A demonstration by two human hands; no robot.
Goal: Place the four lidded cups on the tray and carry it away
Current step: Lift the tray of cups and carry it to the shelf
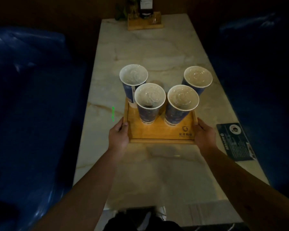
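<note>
A wooden tray [158,133] carries tall blue paper cups with clear lids. Two stand at the front, a left one [148,104] and a right one [179,107]. Behind them rise a back left cup [132,80] and a back right cup [196,80], whose bases are hidden. My left hand [118,135] grips the tray's left edge, thumb over the rim. My right hand [204,135] grips the right edge the same way. I cannot tell whether the tray rests on the marble table [157,52] or is lifted off it.
A dark printed menu card [235,141] lies on the table near its right edge. A wooden stand with a sign and a plant [144,20] sits at the far end. Blue padded seats [28,97] flank the table on both sides.
</note>
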